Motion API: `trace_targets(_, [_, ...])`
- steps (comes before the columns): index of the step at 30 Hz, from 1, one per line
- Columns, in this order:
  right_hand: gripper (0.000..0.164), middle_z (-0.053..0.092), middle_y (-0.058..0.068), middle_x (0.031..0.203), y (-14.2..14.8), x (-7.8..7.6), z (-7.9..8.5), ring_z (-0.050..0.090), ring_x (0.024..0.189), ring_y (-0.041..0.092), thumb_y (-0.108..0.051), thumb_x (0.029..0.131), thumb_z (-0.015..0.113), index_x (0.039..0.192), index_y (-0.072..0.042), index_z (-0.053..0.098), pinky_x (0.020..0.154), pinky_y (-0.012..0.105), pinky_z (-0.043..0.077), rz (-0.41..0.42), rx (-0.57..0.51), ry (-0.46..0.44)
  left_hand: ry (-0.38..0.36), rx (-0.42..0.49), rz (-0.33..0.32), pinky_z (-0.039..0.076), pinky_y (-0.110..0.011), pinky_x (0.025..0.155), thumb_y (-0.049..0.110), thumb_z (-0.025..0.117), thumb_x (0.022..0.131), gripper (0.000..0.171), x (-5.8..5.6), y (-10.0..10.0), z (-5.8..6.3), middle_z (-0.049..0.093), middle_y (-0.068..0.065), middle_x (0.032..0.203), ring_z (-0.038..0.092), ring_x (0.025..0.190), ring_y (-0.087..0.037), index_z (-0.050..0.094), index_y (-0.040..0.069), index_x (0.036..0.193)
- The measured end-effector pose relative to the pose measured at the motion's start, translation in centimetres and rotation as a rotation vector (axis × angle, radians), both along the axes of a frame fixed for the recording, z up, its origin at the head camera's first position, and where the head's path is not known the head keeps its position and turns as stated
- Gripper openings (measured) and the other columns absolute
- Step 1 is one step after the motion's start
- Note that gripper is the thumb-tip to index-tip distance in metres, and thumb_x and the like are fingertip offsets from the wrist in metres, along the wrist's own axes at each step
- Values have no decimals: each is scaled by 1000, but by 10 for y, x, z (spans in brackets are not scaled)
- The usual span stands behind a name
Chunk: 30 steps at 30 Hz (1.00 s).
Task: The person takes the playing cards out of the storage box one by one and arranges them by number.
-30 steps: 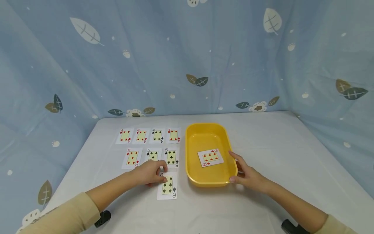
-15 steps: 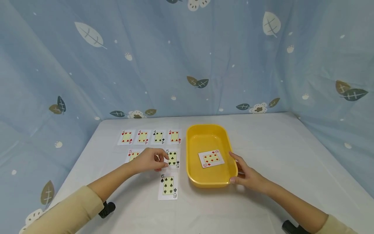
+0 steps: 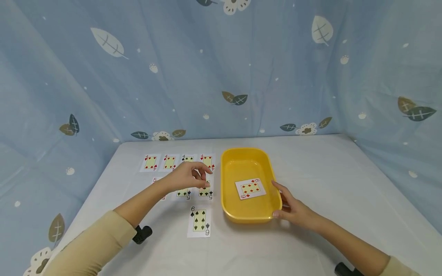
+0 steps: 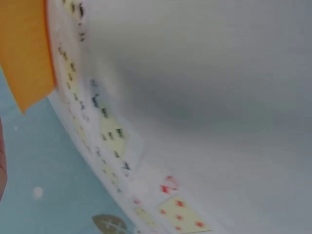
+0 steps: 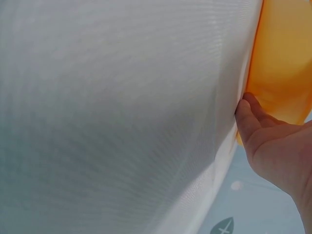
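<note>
My left hand (image 3: 189, 175) hovers over the right end of the row of fives, fingers loosely bent and holding nothing. Below it lie a five of clubs (image 3: 206, 193) and a partly covered black five (image 3: 183, 193); a red five is mostly hidden behind the wrist. Nearer me, a six of spades (image 3: 199, 223) lies face up by itself. My right hand (image 3: 293, 207) grips the near right side of a yellow plastic tray (image 3: 241, 166), thumb at the corner. Inside the tray, a six of diamonds (image 3: 250, 188) lies tilted. In the left wrist view the cards are blurred.
A row of fours lies farther back, including a red four (image 3: 150, 163) at its left end and another red four (image 3: 206, 159) near the tray. A white cloth (image 3: 310, 165) covers the table. A blue leaf-patterned curtain (image 3: 172, 76) hangs behind.
My left hand has lifted from beside the six of spades and moved away from me and to the right, above the fives. The right hand stays on the tray.
</note>
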State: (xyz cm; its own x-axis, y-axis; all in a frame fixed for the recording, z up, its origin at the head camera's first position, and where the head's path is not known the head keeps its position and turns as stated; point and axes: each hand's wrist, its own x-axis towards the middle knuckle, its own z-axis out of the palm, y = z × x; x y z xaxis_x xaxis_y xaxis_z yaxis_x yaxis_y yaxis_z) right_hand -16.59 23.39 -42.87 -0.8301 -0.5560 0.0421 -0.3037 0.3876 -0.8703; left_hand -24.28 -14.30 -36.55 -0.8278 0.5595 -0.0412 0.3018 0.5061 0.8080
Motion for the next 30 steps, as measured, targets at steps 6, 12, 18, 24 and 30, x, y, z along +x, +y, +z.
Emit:
trace_targets(6, [85, 38, 38, 135, 1, 1, 1, 48, 118, 49, -12, 89, 65, 150, -4, 6, 91, 43, 49, 24, -3, 16, 18, -9, -60, 56, -31, 65, 21, 78, 78, 36, -12, 22, 7, 61, -3, 86, 66, 73, -15, 65, 12, 111])
trace_targets(12, [85, 38, 38, 136, 0, 0, 0, 47, 119, 49, -12, 89, 65, 150, -5, 6, 92, 44, 49, 10, -10, 17, 71, -56, -149, 55, -26, 68, 21, 77, 78, 38, -21, 46, 13, 61, -1, 84, 66, 76, -11, 64, 11, 112])
trace_targets(18, [85, 38, 37, 136, -2, -1, 0, 48, 119, 47, -11, 89, 65, 150, -4, 6, 92, 44, 49, 9, -9, 6, 104, -125, -200, 53, -23, 68, 22, 77, 79, 45, -28, 66, 15, 60, 2, 83, 64, 78, -9, 61, 8, 118])
trace_targets(24, [85, 39, 37, 136, -1, 0, 2, 48, 119, 47, -13, 89, 66, 150, -5, 7, 92, 44, 49, -10, 8, -3, 125, -145, -214, 52, -22, 69, 23, 77, 79, 44, -37, 88, 13, 61, 1, 87, 63, 80, -8, 61, 12, 119])
trace_targets(30, [86, 38, 38, 136, -1, 2, 4, 48, 118, 48, -14, 89, 66, 150, -5, 7, 91, 45, 49, -4, 6, -1, 124, -153, -245, 51, -22, 76, 19, 77, 79, 49, -41, 107, 6, 64, -11, 102, 63, 87, -12, 59, 10, 124])
